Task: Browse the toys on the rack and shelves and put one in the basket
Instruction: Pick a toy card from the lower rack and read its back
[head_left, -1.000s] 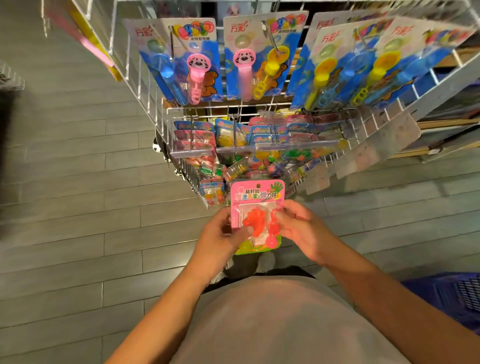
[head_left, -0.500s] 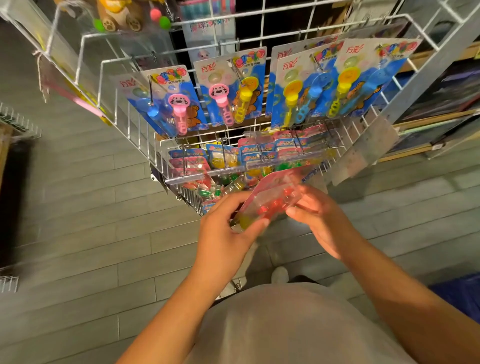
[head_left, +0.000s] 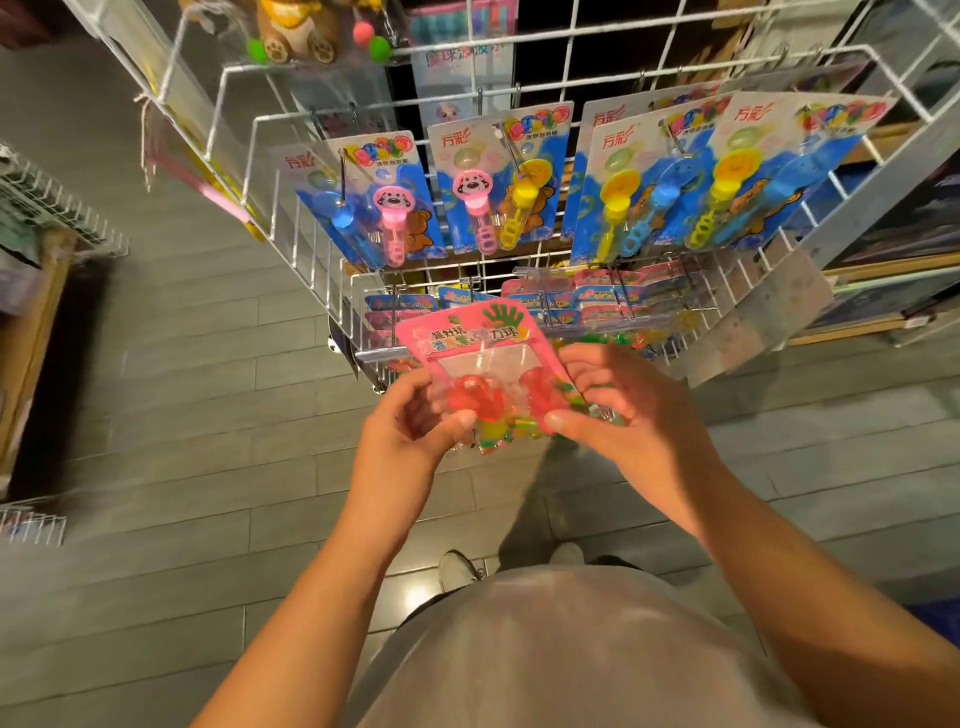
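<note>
We hold the pink toy packet (head_left: 483, 374) in front of our chest, the left hand (head_left: 410, 421) pinching its lower left corner and the right hand (head_left: 618, 410) gripping its right edge with thumb on the front. The grip sits low on a thin, glossy pack, so we judge it could slip or fold if either hand lets go carelessly. Below us there is open floor (head_left: 182, 467) to the left. The basket is not clearly in view; only a blue sliver shows at the lower right, so reaching for it blind risks a drop. Just beyond the packet, the wire rack (head_left: 519, 291) juts out with its hooks, and the hanging bubble wand cards (head_left: 498, 182) could snag it.
</note>
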